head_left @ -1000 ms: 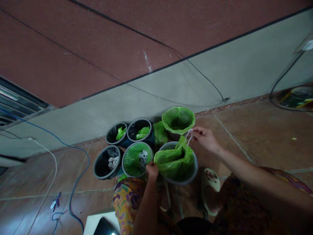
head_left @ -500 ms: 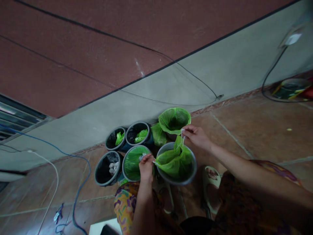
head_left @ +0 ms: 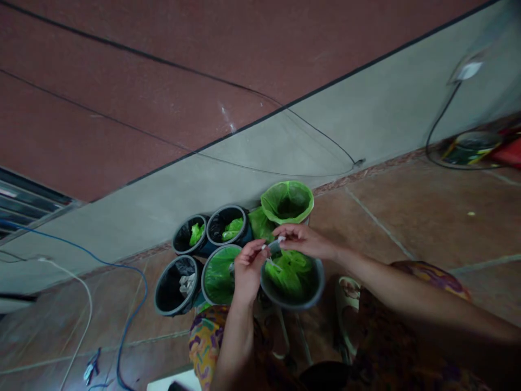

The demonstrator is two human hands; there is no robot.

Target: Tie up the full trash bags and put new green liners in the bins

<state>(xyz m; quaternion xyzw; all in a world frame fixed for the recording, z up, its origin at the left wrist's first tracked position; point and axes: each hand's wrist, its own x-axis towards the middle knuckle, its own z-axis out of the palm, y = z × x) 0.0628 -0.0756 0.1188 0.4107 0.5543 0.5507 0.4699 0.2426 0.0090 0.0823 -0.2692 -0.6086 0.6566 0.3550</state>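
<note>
A green trash bag (head_left: 290, 277) lies gathered inside the round grey bin (head_left: 319, 283) between my feet. Over the bin's left rim, my left hand (head_left: 248, 270) pinches a white drawstring (head_left: 273, 264) that runs down to the bag. My right hand (head_left: 307, 240) is above the bin's far rim, its fingers closed on a white end of drawstring. The two hands are close together, fingertips a short way apart. Part of the bag's gathered mouth is hidden by my hands.
Left stand black-lined bins (head_left: 176, 285) with crumpled bags inside and a green-lined bin (head_left: 220, 274). Another green-lined bin (head_left: 287, 202) is by the wall, beside a green bag (head_left: 260, 224). A blue cable (head_left: 142, 282) and a white cable (head_left: 87, 293) cross the tiled floor.
My hands have come together from either side of the bin, the right moving left and down, the left slightly up. The bag has sunk and bunched lower in the bin.
</note>
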